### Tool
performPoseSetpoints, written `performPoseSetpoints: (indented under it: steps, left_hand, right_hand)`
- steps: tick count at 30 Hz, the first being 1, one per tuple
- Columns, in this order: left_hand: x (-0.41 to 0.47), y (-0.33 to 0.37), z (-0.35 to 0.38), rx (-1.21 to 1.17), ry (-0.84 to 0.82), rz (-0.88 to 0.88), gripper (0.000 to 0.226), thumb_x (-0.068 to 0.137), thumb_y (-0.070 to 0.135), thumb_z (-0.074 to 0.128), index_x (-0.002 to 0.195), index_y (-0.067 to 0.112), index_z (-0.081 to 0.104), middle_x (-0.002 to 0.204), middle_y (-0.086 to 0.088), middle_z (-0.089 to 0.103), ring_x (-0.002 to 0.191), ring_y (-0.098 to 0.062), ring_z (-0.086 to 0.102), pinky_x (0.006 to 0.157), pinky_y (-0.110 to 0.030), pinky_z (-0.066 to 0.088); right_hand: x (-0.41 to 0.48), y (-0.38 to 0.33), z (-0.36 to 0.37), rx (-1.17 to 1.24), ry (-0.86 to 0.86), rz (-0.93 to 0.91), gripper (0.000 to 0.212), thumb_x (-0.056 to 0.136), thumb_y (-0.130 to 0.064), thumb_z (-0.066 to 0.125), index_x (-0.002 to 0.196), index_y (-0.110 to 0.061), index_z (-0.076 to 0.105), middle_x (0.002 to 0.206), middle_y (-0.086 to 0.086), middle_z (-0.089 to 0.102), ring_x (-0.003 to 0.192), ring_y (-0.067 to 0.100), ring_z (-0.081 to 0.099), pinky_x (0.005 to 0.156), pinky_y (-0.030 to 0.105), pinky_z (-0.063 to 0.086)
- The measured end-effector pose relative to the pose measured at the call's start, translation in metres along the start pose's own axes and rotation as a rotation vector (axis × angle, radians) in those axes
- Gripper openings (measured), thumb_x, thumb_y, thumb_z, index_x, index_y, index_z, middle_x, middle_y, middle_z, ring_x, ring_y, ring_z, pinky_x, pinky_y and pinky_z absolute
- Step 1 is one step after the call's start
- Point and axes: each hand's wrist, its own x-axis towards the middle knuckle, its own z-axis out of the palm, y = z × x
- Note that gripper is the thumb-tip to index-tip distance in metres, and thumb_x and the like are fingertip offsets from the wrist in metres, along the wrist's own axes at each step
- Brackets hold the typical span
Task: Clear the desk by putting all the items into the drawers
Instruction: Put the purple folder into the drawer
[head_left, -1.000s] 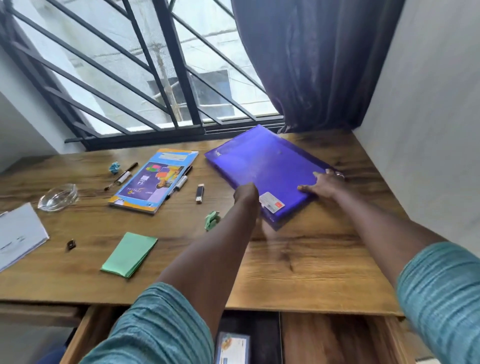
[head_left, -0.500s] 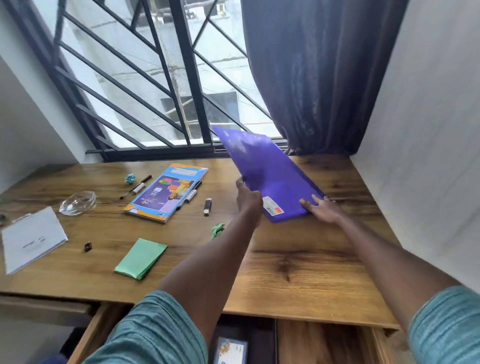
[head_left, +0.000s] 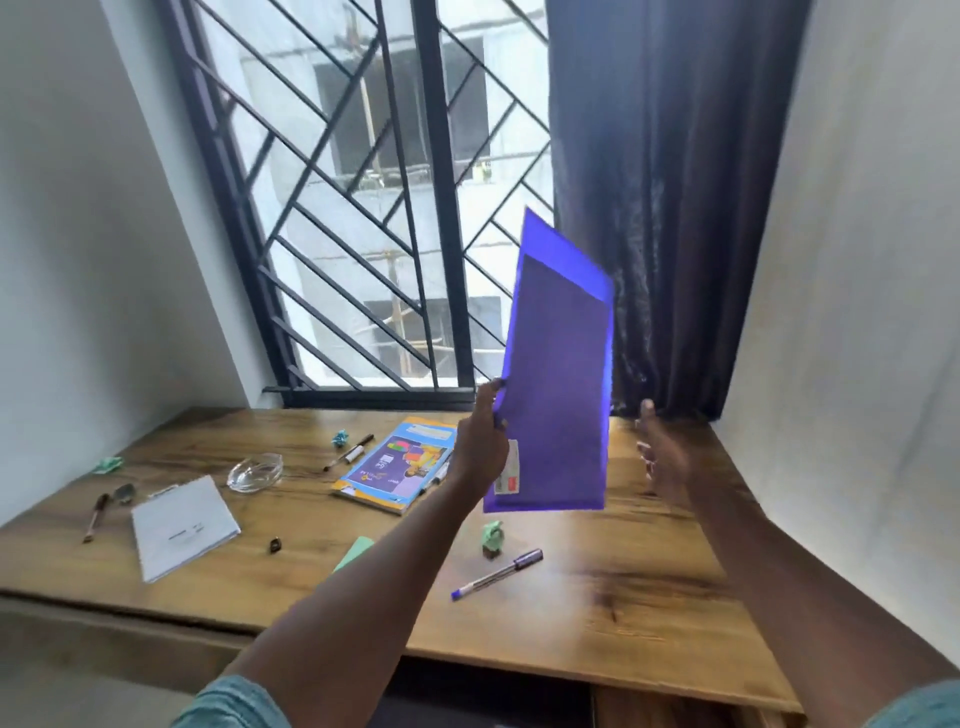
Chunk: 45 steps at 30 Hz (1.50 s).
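The purple folder (head_left: 558, 374) stands nearly upright in the air above the right part of the surface (head_left: 623, 597). The left hand (head_left: 480, 447) pinches it along its lower left edge, fingers curled round the rim, while the right hand (head_left: 662, 457) hovers just beside the right edge, fingers spread and touching nothing. It looks thin, light and smooth, probably slippery and prone to flop when held by one edge, so a second hold low on the opposite long edge should keep it flat.
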Motion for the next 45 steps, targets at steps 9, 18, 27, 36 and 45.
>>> performPoseSetpoints:
  steps: [9, 18, 27, 36, 45]
  left_hand:
    - [-0.088, -0.006, -0.127, 0.315, -0.237, 0.467, 0.058, 0.086, 0.002, 0.047, 0.132, 0.036, 0.038, 0.104, -0.015, 0.069, 0.093, -0.038, 0.065, 0.072, -0.039, 0.05]
    - [-0.18, -0.062, -0.222, 0.679, -0.073, 0.943, 0.076, 0.054, -0.002, 0.045, 0.123, 0.03, 0.048, 0.1, 0.008, 0.075, 0.063, -0.011, 0.07, 0.04, -0.018, 0.044]
    - [-0.275, -0.146, -0.235, 0.613, -0.376, 0.897, 0.053, 0.072, 0.023, 0.049, 0.125, 0.028, 0.046, 0.122, 0.012, 0.066, 0.103, -0.004, 0.067, 0.08, -0.017, 0.055]
    - [-0.333, -0.203, -0.187, -0.239, -0.147, -0.382, 0.076, 0.07, -0.012, 0.058, 0.14, 0.012, 0.039, 0.123, 0.001, 0.058, 0.104, -0.022, 0.062, 0.09, -0.021, 0.047]
    - [-0.347, -0.199, -0.154, -0.559, -0.32, -1.054, 0.029, 0.1, 0.018, 0.044, 0.078, 0.007, 0.06, 0.056, -0.003, 0.06, 0.045, -0.012, 0.05, 0.041, -0.015, 0.038]
  right_hand:
    - [-0.092, -0.043, 0.018, 0.529, -0.247, -0.002, 0.106, 0.073, -0.087, 0.015, 0.138, -0.007, 0.038, 0.105, 0.023, 0.061, 0.079, 0.042, 0.065, 0.066, 0.053, 0.054]
    - [-0.206, -0.035, 0.042, 0.36, -0.389, 0.055, 0.058, 0.033, -0.017, 0.092, 0.075, 0.009, 0.063, 0.065, 0.023, 0.064, 0.059, 0.032, 0.068, 0.049, 0.035, 0.056]
    - [-0.279, 0.043, 0.03, 0.042, -0.339, 0.156, 0.018, 0.061, 0.006, 0.063, 0.075, 0.0, 0.074, 0.071, 0.014, 0.073, 0.057, 0.024, 0.07, 0.055, 0.031, 0.059]
    - [-0.308, 0.18, -0.018, 0.306, -0.238, 0.267, 0.04, 0.07, 0.021, 0.053, 0.096, -0.008, 0.063, 0.07, 0.014, 0.073, 0.056, 0.026, 0.071, 0.046, 0.037, 0.057]
    - [-0.293, 0.259, -0.052, 0.198, -0.248, 0.563, 0.058, 0.042, 0.027, 0.069, 0.095, 0.006, 0.072, 0.099, 0.031, 0.067, 0.075, 0.04, 0.07, 0.086, 0.051, 0.048]
